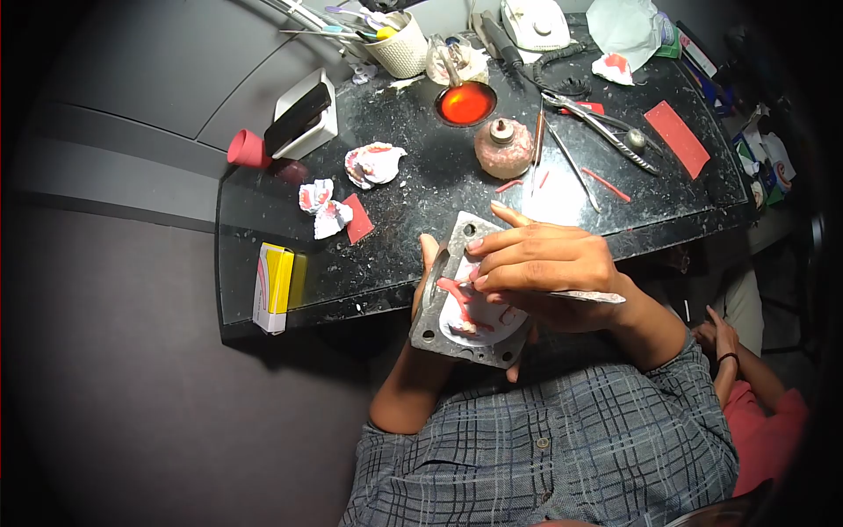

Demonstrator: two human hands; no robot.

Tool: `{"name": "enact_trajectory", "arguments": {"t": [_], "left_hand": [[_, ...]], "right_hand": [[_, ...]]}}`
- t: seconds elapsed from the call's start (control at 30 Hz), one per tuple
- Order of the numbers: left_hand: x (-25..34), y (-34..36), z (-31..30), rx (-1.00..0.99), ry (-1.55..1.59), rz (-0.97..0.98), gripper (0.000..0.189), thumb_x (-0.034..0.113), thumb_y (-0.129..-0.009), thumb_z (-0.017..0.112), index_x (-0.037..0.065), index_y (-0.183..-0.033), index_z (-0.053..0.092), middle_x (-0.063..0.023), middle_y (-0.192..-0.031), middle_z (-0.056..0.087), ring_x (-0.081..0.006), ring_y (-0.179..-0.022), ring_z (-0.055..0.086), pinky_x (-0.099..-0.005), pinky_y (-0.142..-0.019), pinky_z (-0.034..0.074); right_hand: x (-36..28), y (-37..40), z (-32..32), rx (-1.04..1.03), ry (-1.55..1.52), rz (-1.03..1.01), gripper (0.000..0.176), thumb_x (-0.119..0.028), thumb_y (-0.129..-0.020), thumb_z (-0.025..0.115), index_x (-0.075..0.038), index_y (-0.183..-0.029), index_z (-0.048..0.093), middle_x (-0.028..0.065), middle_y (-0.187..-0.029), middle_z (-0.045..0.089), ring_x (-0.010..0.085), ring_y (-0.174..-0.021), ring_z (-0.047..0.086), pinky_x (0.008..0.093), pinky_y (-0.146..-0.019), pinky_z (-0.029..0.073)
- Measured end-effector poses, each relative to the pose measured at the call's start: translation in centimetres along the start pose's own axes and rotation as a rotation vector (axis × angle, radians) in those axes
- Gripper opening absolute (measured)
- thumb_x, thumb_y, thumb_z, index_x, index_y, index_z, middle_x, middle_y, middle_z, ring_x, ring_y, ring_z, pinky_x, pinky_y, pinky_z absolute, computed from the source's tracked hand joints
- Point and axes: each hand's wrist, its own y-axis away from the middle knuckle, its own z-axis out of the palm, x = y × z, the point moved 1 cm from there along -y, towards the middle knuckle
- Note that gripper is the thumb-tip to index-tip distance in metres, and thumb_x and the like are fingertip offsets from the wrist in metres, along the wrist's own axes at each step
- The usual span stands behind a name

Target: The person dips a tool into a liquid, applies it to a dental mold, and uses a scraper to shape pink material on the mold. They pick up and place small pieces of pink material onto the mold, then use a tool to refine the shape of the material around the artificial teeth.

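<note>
My left hand [428,260] supports a grey metal dental flask [427,318] from below and the side, its thumb along the left edge and a fingertip showing at the lower right. Set in the flask is a white plaster cast [499,327] with pink wax [460,303] on it. Over the cast, my right hand [549,259] is closed around a slim carving tool [593,297], whose pale handle sticks out to the right. The fingertips are close to the wax; the tool's working tip is hidden behind them.
On the black table stand a pink-crusted spirit lamp [503,154], a round glowing red dish [465,104], pliers [606,132] and a wax sheet [677,139]. Plaster pieces [374,165] and a yellow box [277,279] lie left. Another person's hand [722,338] shows at right.
</note>
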Motion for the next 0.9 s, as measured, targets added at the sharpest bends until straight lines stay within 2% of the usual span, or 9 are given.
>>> {"name": "enact_trajectory", "arguments": {"t": [0.03,0.1,0.23,0.3,0.5,0.6,0.7,0.8,0.9], "left_hand": [[0.0,-0.1,0.2,0.000,0.000,0.000,0.098,0.090,-0.095,0.036,0.011,-0.153,0.045,-0.0214,-0.144,0.055,-0.0417,-0.128,0.060,-0.0620,-0.109,0.051],[-0.2,-0.2,0.8,0.147,0.159,0.042,0.108,0.092,-0.093,0.031,0.007,-0.159,0.039,-0.0222,-0.138,0.059,-0.0433,-0.113,0.067,-0.0677,-0.093,0.057],[-0.3,-0.2,0.9,0.131,0.098,0.024,0.111,0.093,-0.091,0.032,0.006,-0.159,0.037,-0.0255,-0.136,0.059,-0.0483,-0.113,0.067,-0.0705,-0.091,0.057],[-0.3,0.0,0.5,-0.005,-0.042,-0.020,0.114,0.095,-0.089,0.033,0.005,-0.159,0.036,-0.0301,-0.133,0.059,-0.0558,-0.109,0.066,-0.0745,-0.085,0.057],[0.1,-0.3,-1.0,-0.190,0.004,-0.156,0.119,0.099,-0.083,0.037,0.006,-0.158,0.036,-0.0340,-0.131,0.058,-0.0687,-0.104,0.061,-0.0817,-0.078,0.054],[0.2,-0.3,-1.3,-0.130,0.009,-0.156,0.122,0.100,-0.080,0.039,0.006,-0.157,0.039,-0.0346,-0.131,0.057,-0.0729,-0.104,0.058,-0.0849,-0.075,0.051],[0.2,-0.2,-0.5,-0.101,-0.008,-0.213,0.107,0.097,-0.085,0.039,0.010,-0.147,0.049,-0.0378,-0.126,0.061,-0.0687,-0.100,0.061,-0.0812,-0.072,0.054],[-0.1,0.1,-0.2,-0.047,0.024,-0.136,0.107,0.097,-0.085,0.039,0.008,-0.144,0.050,-0.0396,-0.126,0.059,-0.0690,-0.098,0.061,-0.0793,-0.070,0.055],[0.2,0.0,-0.4,-0.052,0.012,-0.192,0.106,0.097,-0.085,0.040,0.009,-0.143,0.049,-0.0394,-0.129,0.057,-0.0683,-0.098,0.062,-0.0792,-0.070,0.054]], "right_hand": [[0.0,0.0,0.0,0.000,0.000,0.000,0.024,-0.008,-0.086,0.084,-0.007,-0.109,0.077,0.0088,-0.109,0.079,0.0291,-0.113,0.076,0.0583,-0.111,0.051],[0.2,0.0,-0.2,-0.017,-0.016,0.003,0.025,-0.004,-0.085,0.082,-0.007,-0.110,0.077,0.0093,-0.110,0.079,0.0294,-0.113,0.076,0.0582,-0.112,0.050],[0.3,0.2,-0.4,-0.035,-0.021,0.019,0.027,-0.001,-0.084,0.081,-0.006,-0.110,0.077,0.0100,-0.111,0.079,0.0299,-0.113,0.076,0.0582,-0.113,0.050],[0.2,0.0,-0.5,-0.012,-0.015,0.041,0.016,-0.004,-0.085,0.082,-0.004,-0.100,0.079,0.0106,-0.103,0.080,0.0303,-0.111,0.077,0.0599,-0.112,0.051],[0.1,-0.1,-0.7,0.013,-0.025,0.053,0.015,-0.002,-0.083,0.082,-0.003,-0.098,0.078,0.0109,-0.102,0.081,0.0301,-0.108,0.078,0.0571,-0.109,0.054],[0.3,0.2,-0.9,-0.004,-0.016,0.069,0.016,-0.002,-0.082,0.082,-0.002,-0.098,0.078,0.0109,-0.101,0.081,0.0303,-0.108,0.078,0.0569,-0.111,0.053],[0.6,0.4,-1.6,-0.056,-0.020,0.050,0.026,0.001,-0.083,0.079,-0.004,-0.109,0.076,0.0114,-0.110,0.079,0.0318,-0.108,0.077,0.0575,-0.112,0.051],[0.8,0.6,-1.8,-0.060,-0.026,0.054,0.026,0.001,-0.083,0.079,-0.005,-0.109,0.076,0.0115,-0.110,0.079,0.0325,-0.108,0.077,0.0582,-0.114,0.049],[0.9,0.7,-1.8,-0.053,-0.042,0.058,0.026,0.001,-0.084,0.078,-0.005,-0.108,0.076,0.0108,-0.110,0.079,0.0322,-0.108,0.077,0.0586,-0.115,0.048]]}}
